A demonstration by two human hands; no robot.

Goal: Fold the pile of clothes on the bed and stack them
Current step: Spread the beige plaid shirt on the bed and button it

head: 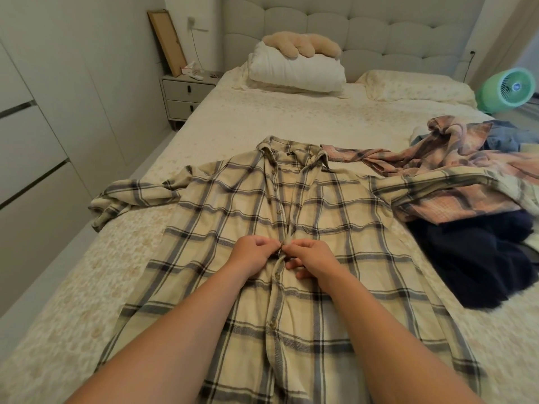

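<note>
A cream plaid shirt [253, 258] lay spread face-up on the bed [87, 287], collar toward the headboard, sleeves thrown out to both sides, and both hands met at its button placket: the left hand [250, 255] and right hand [310, 259] each pinched the fabric around a button [281, 244] at mid-chest. Off to the right sat the pile [472, 176], a pink plaid garment crumpled on top and a dark navy one [478, 266] beside the shirt's right sleeve. Up by the headboard, a white pillow [294, 71] carried a tan plush toy [300, 45].
</note>
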